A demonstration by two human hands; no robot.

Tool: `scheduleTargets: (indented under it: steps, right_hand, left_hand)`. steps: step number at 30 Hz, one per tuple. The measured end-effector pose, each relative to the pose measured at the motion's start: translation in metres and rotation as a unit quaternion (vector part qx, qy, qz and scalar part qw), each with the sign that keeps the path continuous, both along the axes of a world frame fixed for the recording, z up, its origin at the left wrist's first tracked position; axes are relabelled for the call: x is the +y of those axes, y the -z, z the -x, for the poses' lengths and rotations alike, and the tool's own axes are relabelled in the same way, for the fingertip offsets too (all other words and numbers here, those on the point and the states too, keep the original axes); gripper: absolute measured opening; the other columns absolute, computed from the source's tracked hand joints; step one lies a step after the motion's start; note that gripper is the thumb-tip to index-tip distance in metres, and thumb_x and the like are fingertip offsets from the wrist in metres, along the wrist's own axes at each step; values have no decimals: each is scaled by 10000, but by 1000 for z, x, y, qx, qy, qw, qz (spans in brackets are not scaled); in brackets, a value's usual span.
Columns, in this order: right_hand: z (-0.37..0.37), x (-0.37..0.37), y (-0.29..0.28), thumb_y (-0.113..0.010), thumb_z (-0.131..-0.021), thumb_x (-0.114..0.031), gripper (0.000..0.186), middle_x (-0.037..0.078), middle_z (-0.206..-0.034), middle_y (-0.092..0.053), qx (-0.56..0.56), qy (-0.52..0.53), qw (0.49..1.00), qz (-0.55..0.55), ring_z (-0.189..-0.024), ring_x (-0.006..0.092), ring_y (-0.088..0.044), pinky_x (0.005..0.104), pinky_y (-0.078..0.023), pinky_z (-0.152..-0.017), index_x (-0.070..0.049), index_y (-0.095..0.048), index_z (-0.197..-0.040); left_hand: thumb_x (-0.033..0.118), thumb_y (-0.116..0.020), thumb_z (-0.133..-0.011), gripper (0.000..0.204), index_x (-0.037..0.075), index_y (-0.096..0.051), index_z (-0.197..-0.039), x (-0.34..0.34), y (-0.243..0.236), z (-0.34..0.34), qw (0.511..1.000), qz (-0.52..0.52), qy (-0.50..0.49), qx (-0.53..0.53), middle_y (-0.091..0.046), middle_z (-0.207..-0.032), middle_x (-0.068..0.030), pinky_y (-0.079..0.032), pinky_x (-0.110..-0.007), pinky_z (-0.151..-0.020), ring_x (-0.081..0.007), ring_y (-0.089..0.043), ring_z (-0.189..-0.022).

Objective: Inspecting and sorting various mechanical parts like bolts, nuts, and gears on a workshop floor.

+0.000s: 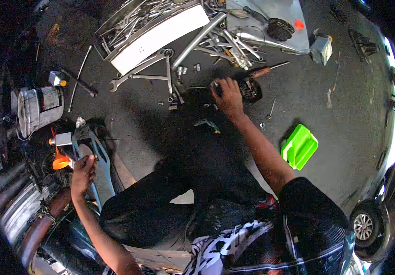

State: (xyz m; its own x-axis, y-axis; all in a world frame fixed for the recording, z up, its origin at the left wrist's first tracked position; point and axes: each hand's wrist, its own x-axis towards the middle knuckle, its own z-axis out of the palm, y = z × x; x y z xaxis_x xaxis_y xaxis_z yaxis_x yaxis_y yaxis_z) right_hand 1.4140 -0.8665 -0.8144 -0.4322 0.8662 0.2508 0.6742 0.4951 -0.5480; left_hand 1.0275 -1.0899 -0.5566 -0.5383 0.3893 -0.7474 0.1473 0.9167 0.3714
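My right hand (228, 97) reaches out over the floor at the centre, fingers wrapped round the dark handle of what looks like a screwdriver (199, 87); its thin shaft points left. Just right of that hand lies a dark, round mechanical part (251, 90), with a brown-handled screwdriver (260, 72) beyond it. At the left, my left hand (83, 174) is closed beside a blue metal frame (104, 176), perhaps a floor jack. A grey rounded piece (85, 150) shows just above its fingers; whether they grip it is unclear.
Another person's arm (59, 204) comes in beside my left forearm. Around me are a metal tray of wrenches (160, 39), loose sockets (180, 72), a green tray (300, 146), an orange funnel (60, 161), a white bucket (41, 110), a grey bottle (321, 49) and a parked car's wheel (363, 227).
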Motion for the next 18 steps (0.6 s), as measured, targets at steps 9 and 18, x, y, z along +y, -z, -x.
scheduleTargets:
  steps: [9,18]
  right_hand:
    - [-108,-11,-11,-657,-809,-251,326,184,-1008,-510,-138,182,974,-2,-902,383,-497,465,-418,-789,-47,-578,-1050]
    - [-94,15,31,-654,-791,-215,234,182,-993,-529,-111,211,970,45,-910,375,-514,441,-435,-765,-115,-637,-1001]
  left_hand:
    - [369,-569,-901,316,73,-530,-801,1,-3,-8,998,-41,3,49,-430,-630,58,-271,-190,-420,-32,-362,-476]
    - [409,-560,-894,337,87,-530,-798,-7,-7,-3,997,9,30,73,-403,-591,60,-274,-211,-408,-42,-372,-467]
